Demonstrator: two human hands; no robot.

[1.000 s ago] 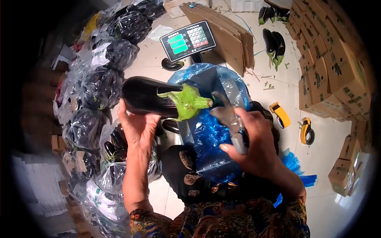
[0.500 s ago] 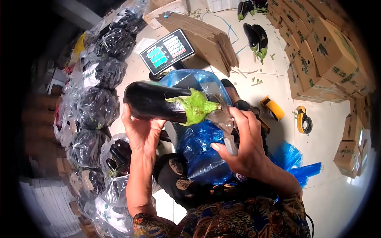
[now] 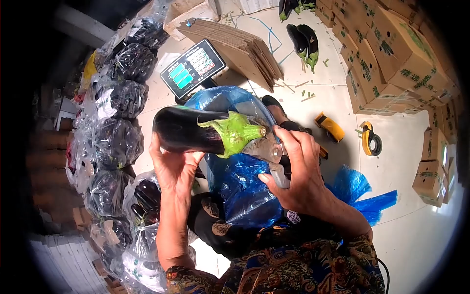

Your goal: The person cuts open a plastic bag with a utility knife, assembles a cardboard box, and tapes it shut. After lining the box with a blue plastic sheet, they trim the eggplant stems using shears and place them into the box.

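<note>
A large dark eggplant (image 3: 188, 131) lies sideways in the fingers of my left hand (image 3: 176, 171), which grips it from below. Its green cap and stem (image 3: 237, 134) point right, toward my other hand. In my right hand (image 3: 301, 171) are pruning shears (image 3: 274, 158), their metal blades beside the cap and just under the cut-looking stem end. Below both hands a blue plastic bag (image 3: 245, 196) hangs open in front of my knees, its far rim standing up behind the eggplant.
Beyond the bag stands a scale display (image 3: 193, 69), with flattened cardboard (image 3: 235, 46) next to it. Bagged eggplants (image 3: 117, 142) line the left side. Stacked cartons (image 3: 391, 63) fill the right. Tape dispensers (image 3: 372, 142), loose eggplants (image 3: 303, 43) and blue plastic (image 3: 355, 188) lie on the floor.
The view has shifted slightly, so the scale and cartons appear further left. Both hands keep their grips, and the eggplant's stem end has tipped a little toward the camera.
</note>
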